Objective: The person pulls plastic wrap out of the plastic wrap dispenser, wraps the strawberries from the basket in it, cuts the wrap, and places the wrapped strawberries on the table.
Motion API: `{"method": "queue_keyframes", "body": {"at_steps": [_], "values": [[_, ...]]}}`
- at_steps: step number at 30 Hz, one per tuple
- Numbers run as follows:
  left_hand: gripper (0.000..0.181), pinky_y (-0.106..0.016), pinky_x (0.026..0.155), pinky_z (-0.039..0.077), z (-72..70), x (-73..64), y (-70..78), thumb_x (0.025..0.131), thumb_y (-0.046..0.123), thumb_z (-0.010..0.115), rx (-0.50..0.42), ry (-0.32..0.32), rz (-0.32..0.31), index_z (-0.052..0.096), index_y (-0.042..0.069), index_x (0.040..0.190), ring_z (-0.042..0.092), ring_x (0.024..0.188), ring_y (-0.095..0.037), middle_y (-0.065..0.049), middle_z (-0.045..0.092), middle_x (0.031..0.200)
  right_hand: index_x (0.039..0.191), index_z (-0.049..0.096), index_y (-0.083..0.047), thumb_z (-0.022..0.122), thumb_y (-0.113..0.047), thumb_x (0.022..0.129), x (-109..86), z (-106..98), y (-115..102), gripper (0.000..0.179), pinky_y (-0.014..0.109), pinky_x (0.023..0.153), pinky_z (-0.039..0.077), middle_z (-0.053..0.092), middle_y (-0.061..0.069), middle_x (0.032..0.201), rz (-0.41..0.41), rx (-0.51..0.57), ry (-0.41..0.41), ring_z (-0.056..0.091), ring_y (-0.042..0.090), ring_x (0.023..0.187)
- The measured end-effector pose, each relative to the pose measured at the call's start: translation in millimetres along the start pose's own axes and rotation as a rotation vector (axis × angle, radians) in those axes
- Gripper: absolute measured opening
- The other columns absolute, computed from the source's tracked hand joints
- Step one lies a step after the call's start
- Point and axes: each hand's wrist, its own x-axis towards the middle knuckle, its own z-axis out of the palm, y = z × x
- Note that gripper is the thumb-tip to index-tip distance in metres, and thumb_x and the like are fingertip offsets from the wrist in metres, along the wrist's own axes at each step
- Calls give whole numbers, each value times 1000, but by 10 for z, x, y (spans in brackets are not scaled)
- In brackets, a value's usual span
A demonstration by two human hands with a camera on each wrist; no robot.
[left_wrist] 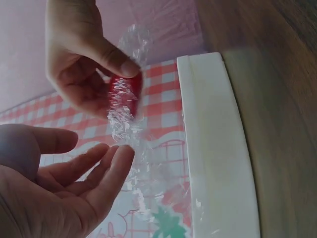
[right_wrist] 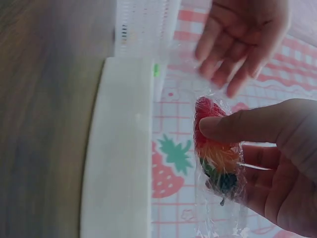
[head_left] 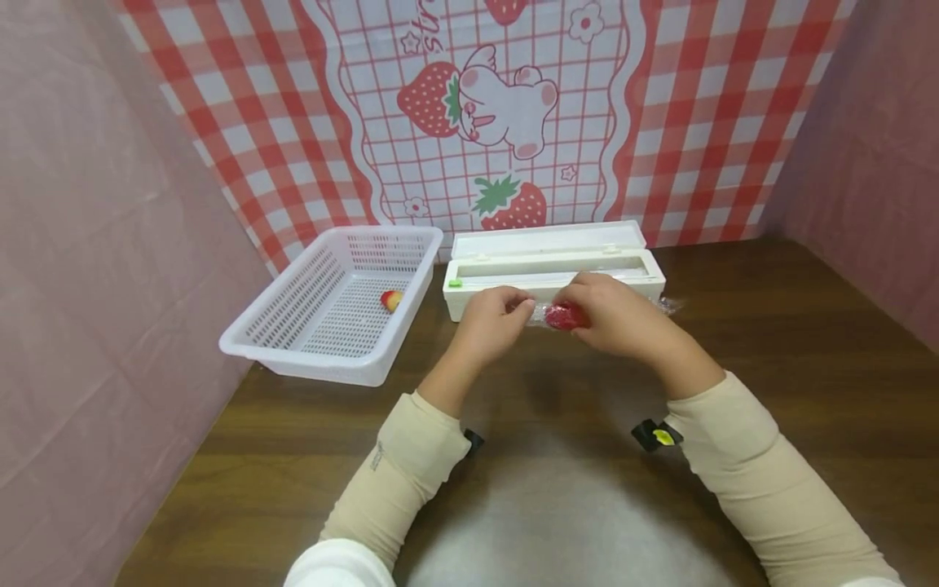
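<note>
My right hand (head_left: 616, 318) holds a small red, yellow and green fruit-like piece (right_wrist: 213, 144) wrapped in clear plastic film. Its thumb presses on the red end, with fingers behind, and a short dark stem shows at the green end. Crinkled film (left_wrist: 126, 129) trails beyond the piece on both sides. Beside the film's near end is my left hand (head_left: 491, 322), its fingers loosely bent and grasping nothing in the left wrist view. Both hands are just in front of a long white cling film box (head_left: 553, 289) with its lid raised.
A white perforated basket (head_left: 381, 371) stands to the left on the wooden table (head_left: 293, 456), with a small red and yellow piece (head_left: 392, 301) inside. A green slider (head_left: 455, 283) sits on the box's left front edge. Behind hangs a red checked strawberry cloth (head_left: 689, 122).
</note>
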Motion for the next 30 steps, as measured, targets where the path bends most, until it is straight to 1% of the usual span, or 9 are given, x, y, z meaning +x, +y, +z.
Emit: {"method": "queue_keyframes", "body": {"at_steps": [4, 7, 11, 16, 20, 22, 25, 27, 30], "values": [[31, -30, 78, 57, 35, 11, 4, 100, 18, 55, -327, -50, -137, 68, -8, 110, 70, 91, -29, -19, 71, 98, 104, 69, 1, 85, 1, 68, -28, -45, -63, 40, 48, 86, 52, 66, 14, 98, -62, 29, 64, 60, 29, 92], [31, -36, 82, 56, 56, 25, 31, 100, 13, 53, -593, -54, -208, 64, -15, 111, 69, 93, -32, -26, 69, 101, 105, 68, 1, 84, 3, 69, -40, -87, -101, 39, 47, 84, 52, 65, 13, 99, -89, 50, 99, 59, 28, 92], [32, -40, 88, 53, 61, 42, 92, 101, 11, 50, -809, -56, -261, 60, -14, 119, 68, 99, -31, -28, 65, 113, 107, 67, 0, 83, 3, 71, -52, -151, -128, 40, 46, 79, 54, 65, 13, 102, -63, 84, 137, 58, 27, 90], [32, -45, 94, 50, 97, 54, 147, 104, 15, 45, -969, -160, -294, 47, -7, 126, 63, 109, -37, -25, 59, 123, 108, 68, 0, 84, 1, 71, -68, -158, -156, 40, 43, 73, 56, 65, 13, 101, 1, 113, 201, 57, 25, 85], [31, -47, 97, 47, 161, 73, 144, 105, 21, 42, -1096, -203, -332, 42, -2, 127, 61, 106, -33, -23, 58, 119, 108, 68, 0, 84, 0, 71, -64, -95, -221, 41, 40, 71, 54, 65, 13, 99, 8, 90, 231, 56, 25, 83], [34, -42, 94, 50, 190, 91, 140, 105, 22, 42, -1147, -200, -329, 45, -5, 126, 62, 101, -27, -19, 61, 113, 110, 67, 1, 85, -1, 71, -58, -62, -259, 43, 40, 72, 54, 65, 14, 100, 5, 78, 244, 57, 26, 83], [31, -32, 82, 55, 224, 120, 146, 105, 20, 44, -1202, -178, -307, 55, -6, 119, 62, 91, -18, -11, 64, 102, 113, 64, 3, 87, -2, 69, -45, -18, -298, 50, 43, 76, 55, 66, 16, 101, 7, 64, 281, 58, 28, 85], [26, -27, 73, 54, 244, 133, 153, 103, 15, 48, -1230, -149, -295, 57, -7, 114, 63, 85, -15, -7, 64, 95, 113, 63, 4, 87, -3, 68, -37, 9, -306, 51, 44, 77, 55, 66, 17, 101, 10, 64, 317, 59, 28, 85], [23, -23, 67, 55, 265, 137, 150, 99, 4, 53, -1232, -103, -285, 57, -12, 115, 64, 79, -13, -6, 65, 89, 110, 62, 4, 88, -4, 68, -34, 38, -292, 50, 44, 78, 56, 67, 18, 100, 13, 98, 360, 61, 28, 85]]}}
